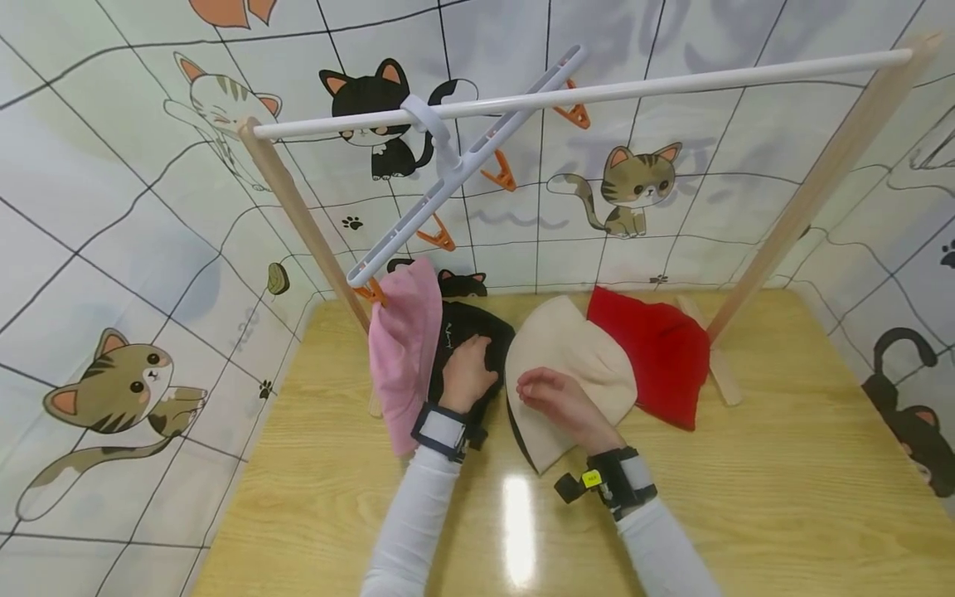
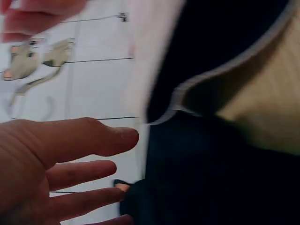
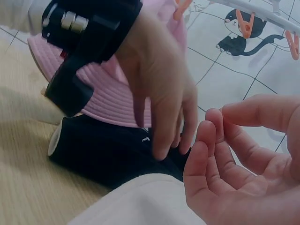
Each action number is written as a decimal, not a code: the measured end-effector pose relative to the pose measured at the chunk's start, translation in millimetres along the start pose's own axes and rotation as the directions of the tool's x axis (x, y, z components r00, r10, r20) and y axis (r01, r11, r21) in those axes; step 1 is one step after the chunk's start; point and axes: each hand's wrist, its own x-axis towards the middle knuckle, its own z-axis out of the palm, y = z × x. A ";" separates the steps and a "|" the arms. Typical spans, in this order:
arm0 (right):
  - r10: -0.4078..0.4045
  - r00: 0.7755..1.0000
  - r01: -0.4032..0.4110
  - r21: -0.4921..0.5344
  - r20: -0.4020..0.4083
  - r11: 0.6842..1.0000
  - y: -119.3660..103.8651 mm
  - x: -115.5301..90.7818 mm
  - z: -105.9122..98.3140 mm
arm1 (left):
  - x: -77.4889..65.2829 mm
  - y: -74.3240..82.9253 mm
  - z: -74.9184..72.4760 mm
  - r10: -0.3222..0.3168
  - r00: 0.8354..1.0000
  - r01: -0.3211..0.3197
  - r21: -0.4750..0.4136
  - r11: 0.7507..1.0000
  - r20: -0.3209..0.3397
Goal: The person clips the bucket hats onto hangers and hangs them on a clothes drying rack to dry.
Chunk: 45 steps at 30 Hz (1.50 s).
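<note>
One orange clip point(image 1: 370, 291) holds pink hat point(image 1: 404, 352) partly covering black hat point(image 1: 472, 318).

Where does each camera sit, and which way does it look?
Head: worn on the head, facing forward and down at a pink hat and black hat; left hand, right hand and sleeves show.
Left wrist: worn there, facing dark cloth and the wall; the left hand and right hand's fingers show.
Right wrist: worn there, facing the hats; both hands show.
Shared: head and right wrist views show both hats.

Left fingers point(image 2: 84, 175) straight, right fingers point(image 3: 196, 164) bent
</note>
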 end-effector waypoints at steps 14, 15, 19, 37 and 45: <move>0.074 0.992 -0.078 -0.039 -0.102 0.996 14.3 -10.0 4.1 | 6.2 6.7 29.7 -0.067 0.997 0.063 0.114 0.992 0.034; 0.076 0.992 -0.080 -0.036 -0.103 0.996 16.0 -10.7 4.3 | 6.2 7.2 30.6 -0.075 0.997 0.070 0.114 0.991 0.034; 0.057 0.996 -0.057 -0.004 -0.074 0.998 22.5 -13.1 4.4 | 6.2 8.7 34.8 -0.093 0.995 0.088 0.123 0.988 0.032; 0.063 0.996 -0.059 0.057 -0.068 0.997 32.3 -17.7 7.0 | 11.4 9.4 45.1 -0.132 0.991 0.137 0.180 0.974 -0.036; 0.051 0.996 -0.046 0.084 -0.067 0.995 34.6 -18.4 4.1 | 14.7 12.1 54.0 -0.154 0.987 0.161 0.214 0.963 -0.049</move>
